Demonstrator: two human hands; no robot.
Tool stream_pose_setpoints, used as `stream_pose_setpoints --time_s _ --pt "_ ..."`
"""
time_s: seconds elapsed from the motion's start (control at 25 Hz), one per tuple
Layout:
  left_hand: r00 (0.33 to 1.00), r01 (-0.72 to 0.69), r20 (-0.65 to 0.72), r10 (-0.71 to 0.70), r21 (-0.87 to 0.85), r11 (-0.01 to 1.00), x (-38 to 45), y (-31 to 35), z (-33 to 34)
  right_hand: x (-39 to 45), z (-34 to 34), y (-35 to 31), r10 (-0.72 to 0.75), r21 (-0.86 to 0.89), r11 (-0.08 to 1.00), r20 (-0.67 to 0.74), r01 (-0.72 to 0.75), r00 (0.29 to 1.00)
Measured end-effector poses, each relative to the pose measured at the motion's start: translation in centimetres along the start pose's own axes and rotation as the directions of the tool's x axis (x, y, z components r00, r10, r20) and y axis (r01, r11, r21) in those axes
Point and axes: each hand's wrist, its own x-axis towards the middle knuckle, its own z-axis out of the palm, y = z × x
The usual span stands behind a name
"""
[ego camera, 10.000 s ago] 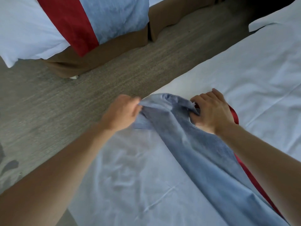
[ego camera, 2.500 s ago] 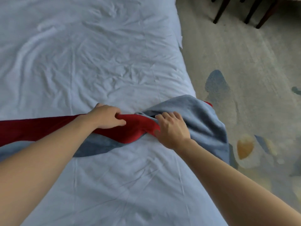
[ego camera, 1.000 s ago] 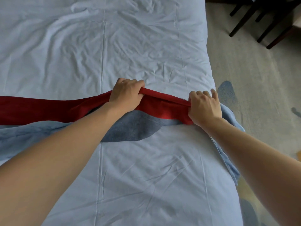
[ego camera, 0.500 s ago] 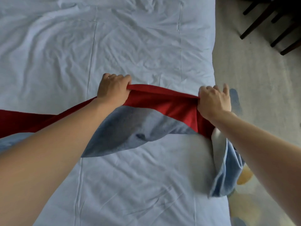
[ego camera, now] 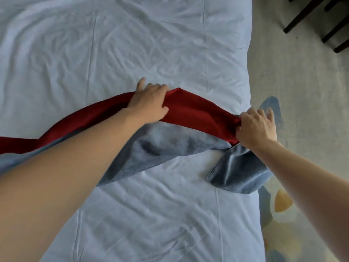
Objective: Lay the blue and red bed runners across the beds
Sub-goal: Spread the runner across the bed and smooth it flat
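Fingers of the left hand (ego camera: 149, 104) are curling over the far red edge of the bed runner (ego camera: 190, 114), thumb underneath, gripping the fold; one finger is sticking out straight toward the head of the bed (ego camera: 132, 44). Over at the bed's right edge, the right hand (ego camera: 255, 125) is bunching the red band in a tight pinch, its outer fingers sticking up loosely.

That blue and red runner is stretching across the bed's sheet, running off toward the bed's left side under the left forearm. It is not lying flat yet: the red band is humping up between the two hands, the blue part is rumpling on the near side of it, and the blue end is flopping over the bed's right edge toward the patterned carpet (ego camera: 294, 91).

What worries me is that hanging end. If the right hand is letting go too early, its weight looks likely to be dragging the strip crooked or off the mattress. Uneven pulling could also be wrinkling the sheet beneath.

No containers are showing anywhere around the bed, only dark chair legs (ego camera: 321, 17) beyond its far right corner.
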Motion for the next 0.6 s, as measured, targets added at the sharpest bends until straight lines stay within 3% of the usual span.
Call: stream_pose_setpoints --time_s 0.16,0.4,0.48,0.6 --pt "0.985 -0.170 -0.009 0.170 0.030 0.985 3.0 7.4 1.4 -0.3 0.3 1.9 0.006 0.004 1.000 -0.018 -0.006 1.000" --pt "0.910 -0.415 -0.036 0.414 -0.027 0.909 6.2 17.6 2.4 -0.4 0.9 4.5 -0.004 0.040 0.999 -0.017 0.005 1.000" --pt "0.914 -0.387 -0.151 0.376 -0.050 0.921 7.7 17.7 1.9 0.5 0.5 5.8 0.016 0.026 1.000 -0.040 -0.015 0.999" --pt "0.966 -0.161 -0.217 0.144 -0.064 0.985 10.2 14.9 0.2 2.1 0.3 8.0 0.078 -0.073 0.995 0.052 -0.074 0.996"
